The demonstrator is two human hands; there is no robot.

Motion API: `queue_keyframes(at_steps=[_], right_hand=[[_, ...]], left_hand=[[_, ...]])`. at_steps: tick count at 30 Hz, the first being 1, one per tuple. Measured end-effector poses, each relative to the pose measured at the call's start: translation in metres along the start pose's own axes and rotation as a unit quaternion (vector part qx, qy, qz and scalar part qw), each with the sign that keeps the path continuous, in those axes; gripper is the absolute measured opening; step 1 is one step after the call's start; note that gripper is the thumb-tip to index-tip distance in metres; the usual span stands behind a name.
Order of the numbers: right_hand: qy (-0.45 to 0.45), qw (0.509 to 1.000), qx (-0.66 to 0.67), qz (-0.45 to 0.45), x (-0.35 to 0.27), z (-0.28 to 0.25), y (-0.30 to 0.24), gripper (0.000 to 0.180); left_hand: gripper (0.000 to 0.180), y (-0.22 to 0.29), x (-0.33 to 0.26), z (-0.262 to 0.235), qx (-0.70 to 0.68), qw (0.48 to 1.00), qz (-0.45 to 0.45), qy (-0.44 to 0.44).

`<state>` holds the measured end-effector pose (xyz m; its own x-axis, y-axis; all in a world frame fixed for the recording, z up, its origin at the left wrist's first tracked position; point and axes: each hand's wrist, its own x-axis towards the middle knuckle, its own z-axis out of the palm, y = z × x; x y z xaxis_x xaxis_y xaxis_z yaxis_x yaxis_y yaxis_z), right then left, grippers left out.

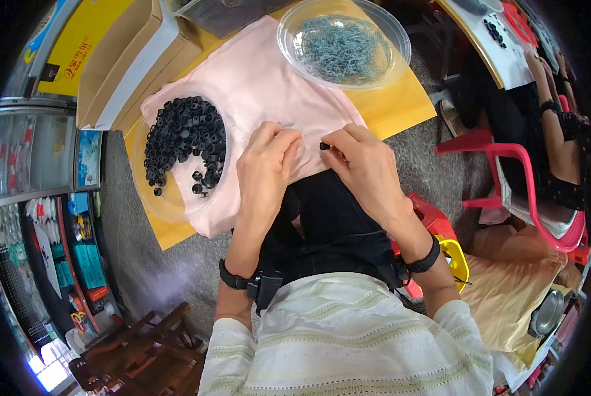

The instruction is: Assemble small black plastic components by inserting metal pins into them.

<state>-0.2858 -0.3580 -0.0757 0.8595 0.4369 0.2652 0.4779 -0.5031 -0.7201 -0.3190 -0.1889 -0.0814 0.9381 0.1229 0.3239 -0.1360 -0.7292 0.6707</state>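
Note:
Over the near edge of a pink cloth [262, 72], my right hand [365, 162] pinches a small black plastic cap [324, 146] between thumb and fingertips. Facing it, my left hand [269, 155] is closed in a pinch; whatever its fingertips hold is too small to make out. Small greyish metal bits [287, 125] show just beyond the left fingers. To the left, a clear shallow tub [176, 208] holds a heap of similar black caps [186, 132]. At the far right of the cloth, a round clear tub [403, 49] contains many thin silvery metal pieces [342, 49].
Yellow board [401, 119] shows under the cloth. A cardboard box [127, 59] stands at the far left. On the right are a pink plastic chair [530, 178] and another person's arm [553, 132] by a second table [487, 46]. Wooden furniture [143, 356] stands lower left.

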Motion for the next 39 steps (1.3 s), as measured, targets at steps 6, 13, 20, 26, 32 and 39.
queue_keyframes(at_steps=[6,13,20,26,32,39], right_hand=[[-0.020,1.000,-0.004,-0.020,0.006,0.000,0.003,0.009],[-0.034,0.998,0.052,-0.020,0.009,-0.001,0.012,0.009],[-0.045,0.967,0.225,0.114,0.005,-0.007,0.004,0.021],[-0.078,0.789,0.557,0.248,0.000,0.002,-0.003,0.020],[-0.158,0.621,0.704,0.306,-0.005,0.009,-0.002,0.026],[-0.168,0.594,0.726,0.302,-0.007,0.009,-0.006,0.025]], left_hand=[[0.010,0.000,0.007,0.002,0.115,0.990,0.075,-0.007],[0.007,-0.008,0.003,-0.002,-0.065,0.996,-0.051,0.034],[0.010,-0.018,-0.010,-0.005,-0.328,0.926,-0.169,0.072],[0.011,0.009,-0.024,-0.014,-0.593,0.776,-0.203,0.076],[0.013,0.030,-0.034,-0.018,-0.566,0.802,-0.174,0.077],[0.012,0.036,-0.035,-0.021,-0.519,0.837,-0.158,0.076]])
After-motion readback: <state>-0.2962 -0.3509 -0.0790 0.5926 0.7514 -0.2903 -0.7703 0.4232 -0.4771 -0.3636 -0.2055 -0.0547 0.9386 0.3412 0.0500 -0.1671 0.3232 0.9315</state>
